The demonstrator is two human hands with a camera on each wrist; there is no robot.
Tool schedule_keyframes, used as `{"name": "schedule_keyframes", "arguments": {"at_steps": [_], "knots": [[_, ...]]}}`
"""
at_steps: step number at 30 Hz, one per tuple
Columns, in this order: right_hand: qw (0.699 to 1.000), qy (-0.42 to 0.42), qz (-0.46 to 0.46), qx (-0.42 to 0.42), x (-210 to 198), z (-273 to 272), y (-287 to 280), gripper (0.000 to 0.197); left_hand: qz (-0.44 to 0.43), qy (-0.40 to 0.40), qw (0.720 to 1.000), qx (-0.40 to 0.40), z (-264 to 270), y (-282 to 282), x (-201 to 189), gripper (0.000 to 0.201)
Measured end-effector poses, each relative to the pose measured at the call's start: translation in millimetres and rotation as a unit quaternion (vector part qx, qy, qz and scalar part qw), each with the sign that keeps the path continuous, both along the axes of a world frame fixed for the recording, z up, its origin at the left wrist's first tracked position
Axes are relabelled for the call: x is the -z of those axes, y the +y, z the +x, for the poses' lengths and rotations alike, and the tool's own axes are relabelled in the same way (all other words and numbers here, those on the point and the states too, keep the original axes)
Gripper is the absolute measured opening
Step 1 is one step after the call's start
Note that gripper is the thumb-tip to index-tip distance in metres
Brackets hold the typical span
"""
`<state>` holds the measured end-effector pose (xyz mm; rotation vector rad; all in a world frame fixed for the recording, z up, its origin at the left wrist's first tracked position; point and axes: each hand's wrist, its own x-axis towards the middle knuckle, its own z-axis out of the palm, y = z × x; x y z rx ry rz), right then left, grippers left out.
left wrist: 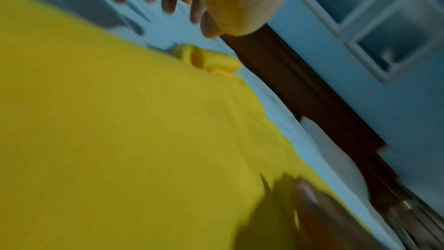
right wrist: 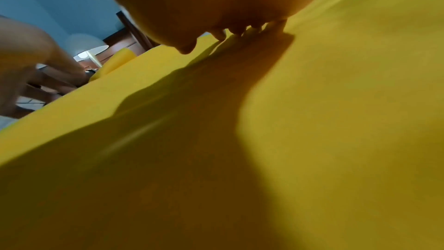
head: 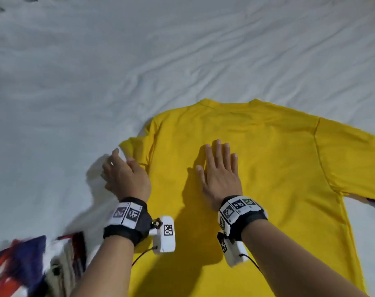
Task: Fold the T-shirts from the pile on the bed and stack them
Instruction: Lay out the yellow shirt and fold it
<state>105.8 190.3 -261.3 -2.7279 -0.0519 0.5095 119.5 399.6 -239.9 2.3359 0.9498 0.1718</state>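
Flat hands [head: 221, 172] on smooth yellow T-shirt [head: 268, 157]

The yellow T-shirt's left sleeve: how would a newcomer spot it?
On the white bed sheet lies the yellow T-shirt. Its left sleeve is the bunched flap beside the left hand, unlike the right sleeve, spread flat.

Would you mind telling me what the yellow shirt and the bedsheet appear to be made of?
Shirt: probably a matte cotton-type knit, lying smooth, with stitched shoulder seams and a ribbed-looking collar. Sheet: thin, matte white woven fabric, judging by its many fine creases.
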Motion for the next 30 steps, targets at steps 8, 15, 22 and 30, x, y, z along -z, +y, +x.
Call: {"name": "schedule_keyframes", "arguments": {"at_steps": [8, 15, 22, 30], "knots": [[0.997, -0.021, -0.057, 0.049, 26.9, -1.1, 53.4, 0.072, -0.131, 0.156, 0.954, 0.22, 65.8, 45.9, -3.1, 0.032], [0.996, -0.026, -0.064, 0.061, 28.4, -1.8, 56.8, 0.071, -0.179, -0.097, 0.972, -0.116, 80.4, 85.6, -25.6, 0.039], [0.995, -0.018, -0.071, 0.066, 29.6, -1.0, 58.3, 0.071, -0.289, 0.029, 0.954, -0.069, 35.9, 107.6, -3.0, 0.046], [0.995, -0.017, -0.073, 0.07, 30.0, -1.5, 58.6, 0.071, -0.187, -0.199, 0.962, 0.029, 52.9, 101.2, -20.4, 0.033]]}}
